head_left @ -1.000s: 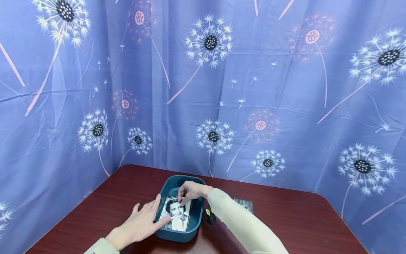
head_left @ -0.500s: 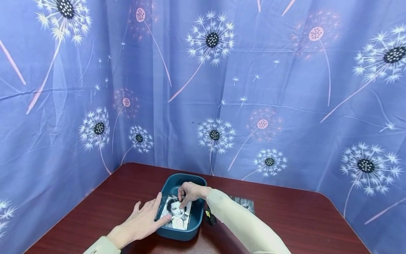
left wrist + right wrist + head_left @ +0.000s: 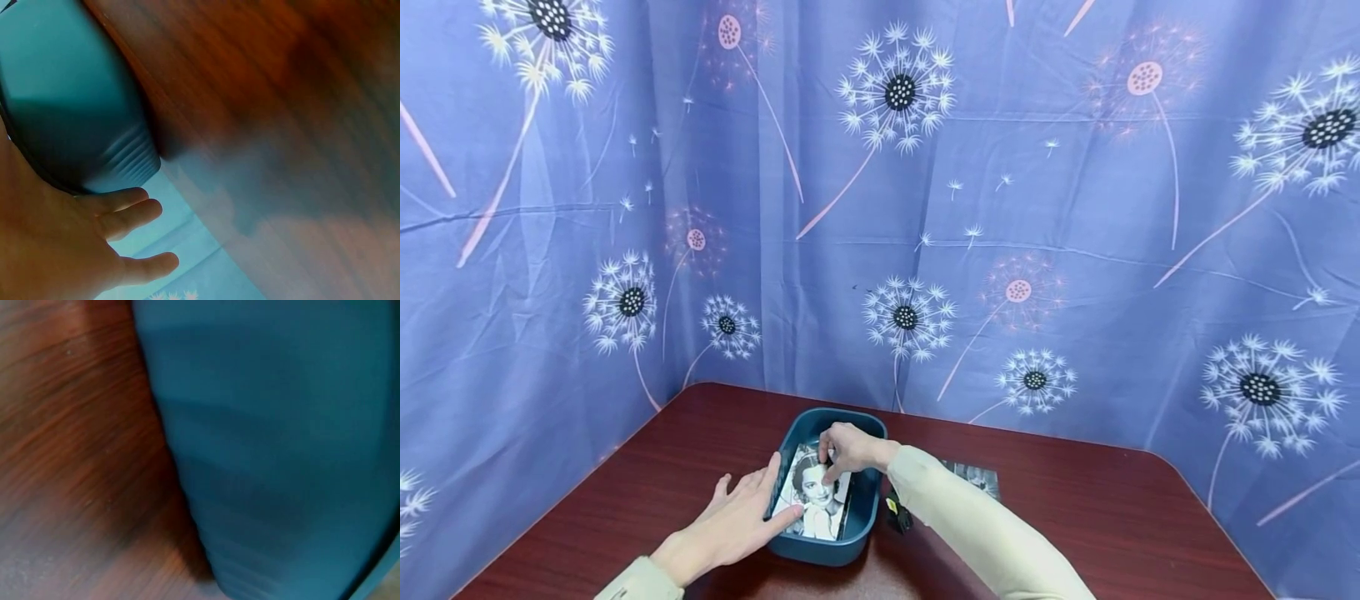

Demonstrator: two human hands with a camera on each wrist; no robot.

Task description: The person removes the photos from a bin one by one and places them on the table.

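A dark teal plastic bin (image 3: 827,553) stands on the table, with a black-and-white portrait photo (image 3: 818,510) lying inside it. My right hand (image 3: 854,450) reaches over the bin's right wall, its curled fingers and thumb pinching the upper part of the photo. Against the left side of the bin rests my left hand (image 3: 733,521), fingers straight and thumb across the rim. In the left wrist view, the left hand (image 3: 59,240) lies along the outer wall of the bin (image 3: 69,75). Only the bin's wall (image 3: 269,425) and the table show in the right wrist view; the right hand is hidden there.
Beside the bin's right wall sits a small black object (image 3: 898,513) with a yellow mark. Another grey picture (image 3: 979,478) lies flat behind the right forearm, partly covered. The dark red wooden table (image 3: 1112,517) backs onto a blue dandelion-print curtain (image 3: 1090,333).
Inside the bin, the photo has shifted slightly toward the far end, and more of its upper part shows. The left hand has stayed at the rim.
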